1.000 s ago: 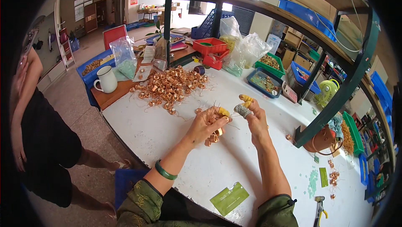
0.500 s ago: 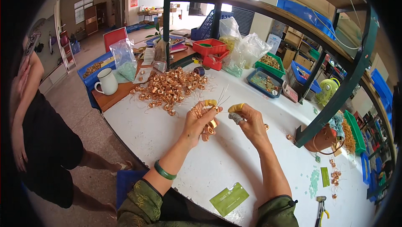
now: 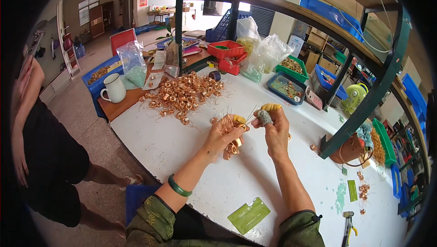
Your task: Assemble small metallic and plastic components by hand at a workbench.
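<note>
My left hand is closed around a small bunch of copper wire coils, whose thin leads stick up past the fingers. A yellow cover sits on one of its fingertips. Close by on the right, my right hand is closed in a pinch at the wire leads, with a yellow fingertip cover and a grey wrapped thumb. Exactly which leads it grips is hard to make out. Beyond the hands, a heap of copper coils lies on the white table.
A white mug and a bag of pale green pieces stand at the left. Red bins and a dark blue tray sit behind. A dark shelf post rises at right, near a hammer. Someone stands at left.
My right hand has turned and lifted slightly, its wrapped thumb now facing up beside the leads. My left hand, with the coils, has shifted a little right and down.
</note>
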`<state>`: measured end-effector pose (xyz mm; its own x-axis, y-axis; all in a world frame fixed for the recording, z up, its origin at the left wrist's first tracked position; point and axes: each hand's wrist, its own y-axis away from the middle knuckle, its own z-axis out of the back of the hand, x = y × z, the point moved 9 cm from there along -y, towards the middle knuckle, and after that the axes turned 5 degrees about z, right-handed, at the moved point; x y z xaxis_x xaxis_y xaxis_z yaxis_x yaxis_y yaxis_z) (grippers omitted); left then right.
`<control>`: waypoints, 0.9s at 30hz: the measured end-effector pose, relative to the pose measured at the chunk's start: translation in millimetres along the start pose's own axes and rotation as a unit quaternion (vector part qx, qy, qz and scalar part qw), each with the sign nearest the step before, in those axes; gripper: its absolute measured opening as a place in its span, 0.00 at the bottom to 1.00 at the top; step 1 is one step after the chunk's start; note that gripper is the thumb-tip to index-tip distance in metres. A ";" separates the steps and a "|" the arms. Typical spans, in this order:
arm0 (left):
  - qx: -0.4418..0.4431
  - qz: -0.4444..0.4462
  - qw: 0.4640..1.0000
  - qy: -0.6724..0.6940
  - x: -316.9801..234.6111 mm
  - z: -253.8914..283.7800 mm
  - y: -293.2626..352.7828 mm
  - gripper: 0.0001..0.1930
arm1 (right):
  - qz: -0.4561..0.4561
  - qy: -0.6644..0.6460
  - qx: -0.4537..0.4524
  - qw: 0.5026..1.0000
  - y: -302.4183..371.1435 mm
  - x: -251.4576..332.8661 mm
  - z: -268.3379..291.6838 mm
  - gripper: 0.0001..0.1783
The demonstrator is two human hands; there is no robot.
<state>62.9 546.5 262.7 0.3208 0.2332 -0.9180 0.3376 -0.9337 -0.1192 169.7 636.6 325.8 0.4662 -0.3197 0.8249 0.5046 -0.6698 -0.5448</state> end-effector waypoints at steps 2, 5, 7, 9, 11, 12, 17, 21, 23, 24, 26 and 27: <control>-0.005 0.012 1.000 0.024 2.1 1.1 0.4 0.08 | 0.042 0.100 0.013 0.994 1.0 7.0 -0.6 0.19; -0.012 0.024 0.999 0.030 5.5 2.8 -0.8 0.08 | 0.083 0.166 0.025 0.982 3.8 14.1 -4.2 0.20; -0.025 0.034 0.999 0.018 8.6 5.9 -2.2 0.08 | 0.125 0.197 0.041 0.972 7.0 21.4 -10.9 0.21; -0.031 0.040 0.999 0.011 9.6 6.9 -2.3 0.08 | 0.145 0.212 0.048 0.965 8.0 24.7 -13.5 0.21; -0.011 0.036 0.999 0.002 6.5 2.3 -0.9 0.09 | 0.054 0.070 -0.011 0.996 3.5 10.0 -1.4 0.22; -0.001 0.033 0.999 -0.002 4.6 0.1 0.2 0.10 | 0.007 -0.003 -0.040 0.999 2.9 1.3 2.6 0.22; -0.003 0.009 1.000 -0.010 -3.6 -6.5 3.3 0.12 | -0.050 -0.090 -0.066 0.993 2.1 -8.3 11.3 0.20; -0.028 -0.010 1.000 -0.007 -3.6 -3.8 3.2 0.11 | -0.044 -0.066 -0.058 0.995 0.3 -4.4 10.4 0.20; -0.049 -0.023 0.999 -0.003 -2.8 0.1 1.4 0.09 | -0.035 -0.036 -0.051 0.997 -0.9 -1.3 10.6 0.20; -0.050 -0.023 0.999 -0.004 -1.5 1.7 0.4 0.09 | -0.035 -0.037 -0.051 0.997 -0.9 -1.7 11.0 0.20; -0.044 0.006 0.999 -0.007 6.2 7.0 -2.0 0.11 | -0.019 0.010 -0.026 0.999 -1.8 0.0 8.3 0.20; -0.041 0.020 0.999 -0.009 10.0 9.9 -3.2 0.12 | -0.011 0.034 -0.013 0.999 -2.3 1.1 6.4 0.20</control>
<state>56.3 549.2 250.1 0.3195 0.1911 -0.9281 0.3970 -0.9164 -0.0520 173.7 642.1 327.0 0.4047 -0.3487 0.8454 0.4944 -0.6942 -0.5230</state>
